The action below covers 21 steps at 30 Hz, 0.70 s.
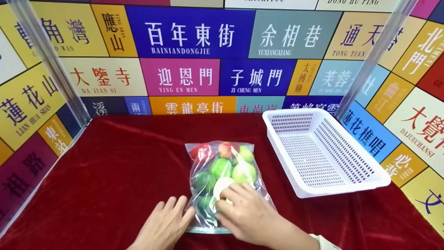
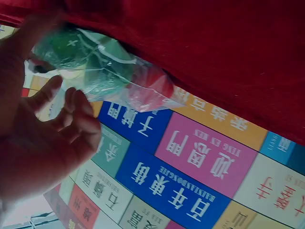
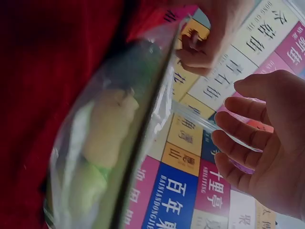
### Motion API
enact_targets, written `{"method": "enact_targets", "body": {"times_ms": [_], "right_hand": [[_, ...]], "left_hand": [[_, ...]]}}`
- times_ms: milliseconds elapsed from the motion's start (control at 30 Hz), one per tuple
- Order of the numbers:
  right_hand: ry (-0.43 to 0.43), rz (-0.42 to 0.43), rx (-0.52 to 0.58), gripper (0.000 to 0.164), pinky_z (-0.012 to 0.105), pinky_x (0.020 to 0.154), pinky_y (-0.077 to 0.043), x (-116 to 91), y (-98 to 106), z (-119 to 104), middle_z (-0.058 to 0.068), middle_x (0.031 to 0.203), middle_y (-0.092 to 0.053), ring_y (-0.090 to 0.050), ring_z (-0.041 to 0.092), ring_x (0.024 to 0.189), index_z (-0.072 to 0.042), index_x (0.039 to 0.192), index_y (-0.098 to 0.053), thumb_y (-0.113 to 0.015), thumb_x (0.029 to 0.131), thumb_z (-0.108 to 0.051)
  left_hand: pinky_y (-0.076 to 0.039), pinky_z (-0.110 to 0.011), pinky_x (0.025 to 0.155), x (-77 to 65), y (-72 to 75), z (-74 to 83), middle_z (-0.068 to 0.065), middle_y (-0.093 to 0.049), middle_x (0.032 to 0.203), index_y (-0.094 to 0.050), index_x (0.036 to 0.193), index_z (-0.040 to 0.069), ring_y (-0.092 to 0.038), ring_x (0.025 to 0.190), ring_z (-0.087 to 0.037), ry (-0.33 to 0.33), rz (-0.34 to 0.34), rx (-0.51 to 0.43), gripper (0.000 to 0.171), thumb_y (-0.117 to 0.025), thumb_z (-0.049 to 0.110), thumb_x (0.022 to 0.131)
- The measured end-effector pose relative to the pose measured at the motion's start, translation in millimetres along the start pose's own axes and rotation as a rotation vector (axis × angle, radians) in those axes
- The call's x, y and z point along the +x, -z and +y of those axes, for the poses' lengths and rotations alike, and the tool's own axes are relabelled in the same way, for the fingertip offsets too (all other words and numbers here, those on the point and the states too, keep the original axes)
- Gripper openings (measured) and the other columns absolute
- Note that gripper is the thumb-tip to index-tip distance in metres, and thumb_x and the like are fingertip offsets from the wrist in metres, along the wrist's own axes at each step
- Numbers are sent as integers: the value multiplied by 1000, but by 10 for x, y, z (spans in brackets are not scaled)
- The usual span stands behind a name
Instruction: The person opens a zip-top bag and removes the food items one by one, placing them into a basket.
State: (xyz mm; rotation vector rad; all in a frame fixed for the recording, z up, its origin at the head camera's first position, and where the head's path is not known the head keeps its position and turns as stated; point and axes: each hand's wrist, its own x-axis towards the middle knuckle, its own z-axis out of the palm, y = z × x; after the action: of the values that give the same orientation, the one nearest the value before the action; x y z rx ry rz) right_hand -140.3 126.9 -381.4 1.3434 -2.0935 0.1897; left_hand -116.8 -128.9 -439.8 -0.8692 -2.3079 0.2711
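A clear, thin plastic bag with a pale teal closing strip [image 1: 208, 230] along its near edge lies flat at the near centre of a worktop covered in deep red velvet [image 1: 114, 166]. Inside the bag [image 1: 223, 175] are rounded, fruit-like pieces: red ones [image 1: 203, 151] at the far end, green ones [image 1: 221, 168] mid-bag, and a smooth white one [image 1: 222, 186] close to the right hand [image 1: 248, 213]. That hand arches over the bag's near right part, its fingers loosely bent and apart, pinching nothing. The left hand [image 1: 166, 222] is at the bag's near left edge, fingers slightly spread; whether its thumb presses the film is unclear. To the far right sits a white, rectangular, perforated plastic basket [image 1: 343, 192]. The filled bag will probably feel fairly heavy, floppy and slippery, its contents rolling and possibly bruising. Best hold both ends of the strip, or support it underneath.
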Motion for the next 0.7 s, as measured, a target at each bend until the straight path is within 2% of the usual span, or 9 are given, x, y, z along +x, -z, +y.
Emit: {"method": "enact_targets", "body": {"times_ms": [100, 133, 200, 267, 333, 400, 467, 567, 700], "right_hand": [[4, -4, -6, 18, 30, 76, -44, -11, -36, -16, -4, 92, -59, -56, 15, 88, -18, 91, -64, -77, 84, -28], [2, -1, -4, 18, 30, 76, -44, -14, -41, -17, -4, 93, -59, -56, 16, 88, -18, 91, -64, -77, 83, -27], [-5, 5, 0, 19, 30, 76, -43, -19, -43, -15, -3, 93, -59, -56, 16, 88, -18, 92, -65, -78, 83, -27], [-14, 8, 8, 19, 30, 75, -43, -21, -38, -15, -3, 93, -59, -56, 16, 87, -17, 94, -65, -78, 83, -26], [-29, 5, 20, 17, 29, 74, -43, -22, -25, -14, -3, 93, -59, -56, 15, 87, -18, 95, -66, -77, 84, -26], [-46, 4, 33, 16, 29, 73, -43, -13, -6, -9, -4, 93, -59, -56, 15, 87, -18, 96, -66, -75, 86, -26], [-66, 5, 46, 15, 28, 72, -42, 8, 21, -1, -4, 92, -59, -56, 14, 86, -18, 96, -67, -75, 87, -26], [-99, 10, 55, 15, 27, 72, -42, 69, 82, 13, -5, 92, -60, -55, 13, 84, -18, 97, -67, -75, 87, -26], [-150, 21, 69, 17, 28, 75, -45, 204, 186, 14, -5, 95, -62, -55, 13, 84, -18, 98, -68, -76, 87, -28]], "left_hand": [[-32, -31, 49, -45, -39, -34, -6, -47, 84, -48, 84, 13, -46, 65, -23, -3, 60, -32, 6, -50, 12, 79], [-32, -30, 48, -54, -44, -45, -6, -46, 82, -47, 83, 13, -46, 64, -22, -5, 81, -45, 4, -44, 11, 83], [-31, -29, 47, -60, -49, -64, -5, -47, 80, -48, 81, 13, -46, 62, -21, -10, 126, -67, 21, -31, 11, 93], [-31, -27, 46, -62, -41, -84, -3, -47, 77, -49, 79, 13, -46, 60, -20, -22, 163, -96, 30, -24, 12, 97], [-34, -27, 46, -46, -17, -111, -2, -48, 75, -51, 77, 12, -48, 60, -19, -32, 186, -135, 26, -33, 10, 95], [-39, -26, 47, -17, 34, -151, 0, -50, 74, -55, 76, 12, -49, 61, -18, -35, 182, -195, 13, -49, 10, 88], [-43, -26, 49, 28, 111, -204, 2, -51, 74, -59, 77, 13, -51, 62, -16, -24, 130, -283, 7, -64, 9, 79], [-49, -28, 54, 153, 222, -294, 5, -55, 76, -66, 80, 15, -56, 66, -13, 19, 33, -421, 15, -79, 11, 72], [-51, -30, 57, 418, 314, -409, 8, -61, 76, -72, 81, 18, -61, 66, -10, 89, -78, -547, 11, -77, 10, 76]]}}
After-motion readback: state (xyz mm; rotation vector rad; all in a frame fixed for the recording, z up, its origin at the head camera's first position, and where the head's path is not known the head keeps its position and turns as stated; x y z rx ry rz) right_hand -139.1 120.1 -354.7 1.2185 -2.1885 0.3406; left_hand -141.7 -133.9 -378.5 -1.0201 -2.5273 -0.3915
